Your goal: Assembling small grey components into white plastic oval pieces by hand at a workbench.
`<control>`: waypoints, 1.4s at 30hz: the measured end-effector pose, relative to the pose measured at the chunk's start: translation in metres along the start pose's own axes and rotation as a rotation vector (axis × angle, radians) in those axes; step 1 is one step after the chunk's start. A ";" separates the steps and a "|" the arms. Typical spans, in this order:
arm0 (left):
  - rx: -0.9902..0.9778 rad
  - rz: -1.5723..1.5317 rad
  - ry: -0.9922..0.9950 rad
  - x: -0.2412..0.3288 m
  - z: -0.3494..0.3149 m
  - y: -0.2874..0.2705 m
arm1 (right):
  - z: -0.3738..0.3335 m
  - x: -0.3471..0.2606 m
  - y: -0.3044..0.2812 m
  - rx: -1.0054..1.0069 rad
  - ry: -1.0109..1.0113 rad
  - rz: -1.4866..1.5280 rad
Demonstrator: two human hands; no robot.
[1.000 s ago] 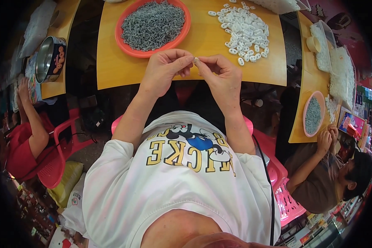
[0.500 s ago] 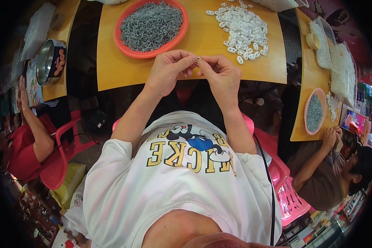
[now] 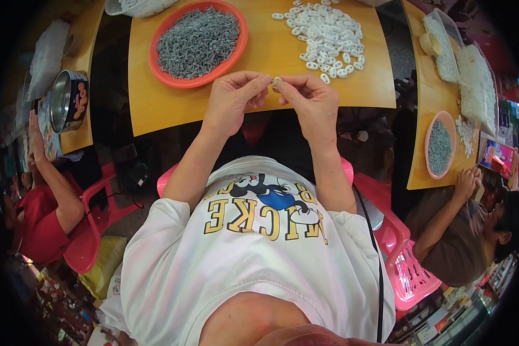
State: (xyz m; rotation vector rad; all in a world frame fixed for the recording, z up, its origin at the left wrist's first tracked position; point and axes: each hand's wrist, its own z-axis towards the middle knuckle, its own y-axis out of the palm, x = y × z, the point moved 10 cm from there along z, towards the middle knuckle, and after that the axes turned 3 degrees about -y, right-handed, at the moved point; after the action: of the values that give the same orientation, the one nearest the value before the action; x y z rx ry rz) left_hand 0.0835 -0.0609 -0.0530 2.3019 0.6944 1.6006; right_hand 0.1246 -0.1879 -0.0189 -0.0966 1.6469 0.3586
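Note:
Both my hands meet just over the near edge of the yellow table [image 3: 173,112]. My right hand [image 3: 312,106] pinches a small white plastic piece [image 3: 277,81] between thumb and forefinger; it resembles the two-holed oval pieces on the table. Beside it, my left hand [image 3: 233,104] has thumb and forefinger pressed together, and what they hold, if anything, is too small to make out. Grey screws [image 3: 199,43] fill a round orange-red tray [image 3: 157,69] beyond my left hand. Past my right hand lies a loose pile of white two-holed oval pieces [image 3: 328,40].
At the left, a round metal tin [image 3: 69,104] stands on another table near a person in red [image 3: 43,213]. On the right-hand table are a pink tray of screws [image 3: 440,147] and clear bins of white pieces [image 3: 477,86]; a person in brown [image 3: 452,242] sits there.
The tray and the white pile have shifted leftward in the picture as the view moved. More of the white piece shows at my right fingertips, and a slight gap parts them from my left fingertips.

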 end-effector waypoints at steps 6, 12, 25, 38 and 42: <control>0.000 -0.036 -0.016 -0.003 -0.003 0.005 | -0.005 0.011 -0.004 0.009 0.039 0.022; 0.000 0.002 -0.033 -0.008 -0.002 0.007 | -0.010 0.011 -0.010 0.020 0.031 0.025; -0.017 0.169 0.027 -0.011 -0.005 0.011 | -0.017 0.010 -0.017 0.021 0.017 -0.055; -0.053 0.157 -0.067 -0.018 0.002 0.016 | -0.013 0.018 -0.027 0.031 0.036 0.063; -0.021 0.235 -0.018 -0.007 -0.003 0.013 | -0.013 0.020 -0.022 -0.009 0.061 0.012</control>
State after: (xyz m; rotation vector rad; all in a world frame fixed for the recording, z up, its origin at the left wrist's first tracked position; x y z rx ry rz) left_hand 0.0817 -0.0758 -0.0511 2.4551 0.4131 1.6715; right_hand 0.1163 -0.2098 -0.0416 -0.1054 1.7069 0.3753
